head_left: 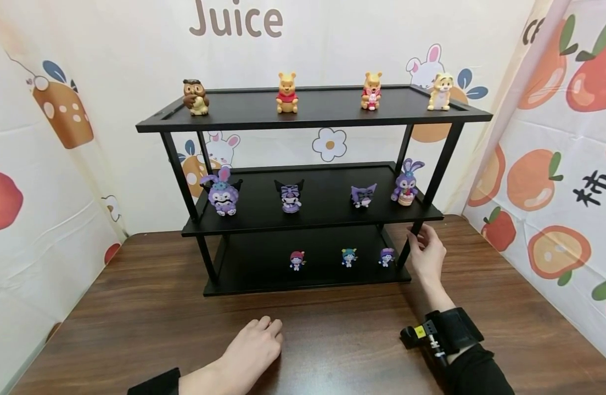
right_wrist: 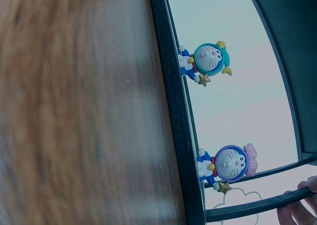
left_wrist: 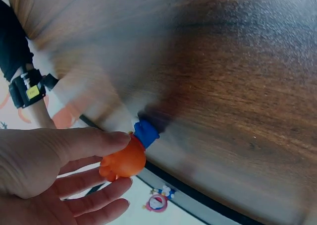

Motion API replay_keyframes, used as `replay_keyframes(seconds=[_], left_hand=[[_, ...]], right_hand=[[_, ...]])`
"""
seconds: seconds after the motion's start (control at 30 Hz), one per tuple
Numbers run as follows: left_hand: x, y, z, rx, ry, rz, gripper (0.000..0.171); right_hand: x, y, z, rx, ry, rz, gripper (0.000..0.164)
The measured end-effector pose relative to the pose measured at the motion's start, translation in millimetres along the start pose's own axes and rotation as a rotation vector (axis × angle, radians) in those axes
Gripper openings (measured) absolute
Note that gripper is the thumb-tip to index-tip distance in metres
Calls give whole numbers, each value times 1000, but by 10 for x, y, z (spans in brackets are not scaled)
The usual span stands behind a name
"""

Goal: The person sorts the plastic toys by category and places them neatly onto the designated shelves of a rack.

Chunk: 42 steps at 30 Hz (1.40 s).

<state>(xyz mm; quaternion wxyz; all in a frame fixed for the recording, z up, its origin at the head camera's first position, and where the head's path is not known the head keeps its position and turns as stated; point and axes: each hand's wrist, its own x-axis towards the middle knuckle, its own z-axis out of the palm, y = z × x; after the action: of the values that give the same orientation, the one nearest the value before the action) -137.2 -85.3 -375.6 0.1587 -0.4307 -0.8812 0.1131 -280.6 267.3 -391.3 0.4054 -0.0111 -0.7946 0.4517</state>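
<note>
My left hand [head_left: 253,345] is low over the table in front of the shelf. In the left wrist view its thumb and fingers pinch a small figurine [left_wrist: 127,158] with an orange head and blue body; the hand's back hides it from the head view. My right hand [head_left: 428,257] grips the lower right front post of the black three-tier shelf [head_left: 303,287], and its fingers [right_wrist: 299,212] show behind that post in the right wrist view. On the bottom tier stand three little Doraemon-like figurines, with a red hood [head_left: 297,260], a teal hood [head_left: 349,257] and a purple hood [head_left: 386,257].
The middle tier carries several purple figures, among them a rabbit [head_left: 407,182] at its right end. Up top are an owl [head_left: 196,99], two Pooh bears, one in a red shirt [head_left: 286,94], and a yellow figure [head_left: 441,92]. Printed cloth [head_left: 530,219] surrounds the wooden table [head_left: 135,307].
</note>
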Motion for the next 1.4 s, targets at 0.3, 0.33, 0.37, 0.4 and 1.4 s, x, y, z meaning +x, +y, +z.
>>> replay_keyframes(seconds=[0.3,0.33,0.37,0.4,1.4], left_hand=[[-25,-36,-13,-28,32,2,10],[-31,-42,-15,-48,41,-14,11],[-38,-48,-15,-72,52,-34,13],[-42,-56,-14,-97,62,-58,17],[8,-82,125,-508,3,-435,29]], right_hand=[[4,4,2,10,-2,0,19],[6,4,4,10,-2,-1,19],[8,4,5,9,-2,-2,19],[10,3,6,10,-2,-2,20],[3,7,-2,-6,-3,10,19]])
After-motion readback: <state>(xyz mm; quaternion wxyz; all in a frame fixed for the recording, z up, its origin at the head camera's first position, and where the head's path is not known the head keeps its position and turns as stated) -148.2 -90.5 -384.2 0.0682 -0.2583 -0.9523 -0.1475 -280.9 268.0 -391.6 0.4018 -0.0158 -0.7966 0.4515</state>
